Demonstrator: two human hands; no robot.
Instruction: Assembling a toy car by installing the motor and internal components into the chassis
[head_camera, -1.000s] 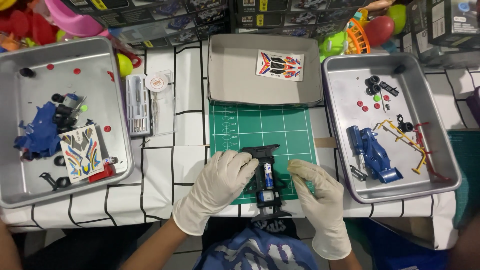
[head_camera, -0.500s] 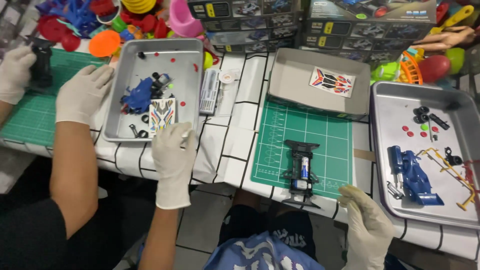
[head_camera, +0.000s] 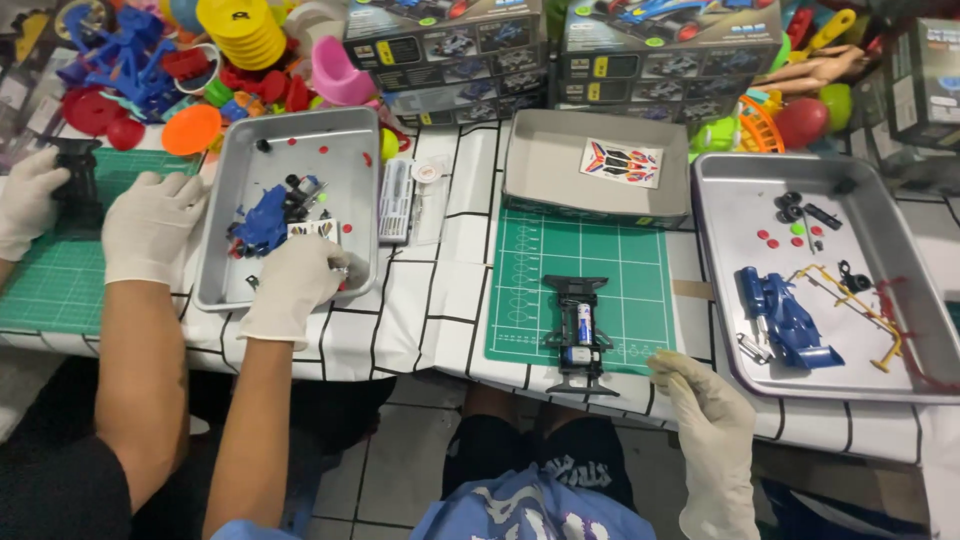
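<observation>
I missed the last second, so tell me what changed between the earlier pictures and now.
Both hands let go of the black toy car chassis. The left hand swung left into the left metal tray, onto the sticker sheet. The right hand drew back to the table edge, open. The chassis stayed on the green cutting mat.

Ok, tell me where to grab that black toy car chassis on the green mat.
Probably pinch the black chassis across its narrow middle, from above. It lies flat and lengthwise on the green mat, its long sides clear. The right hand is nearest.
</observation>
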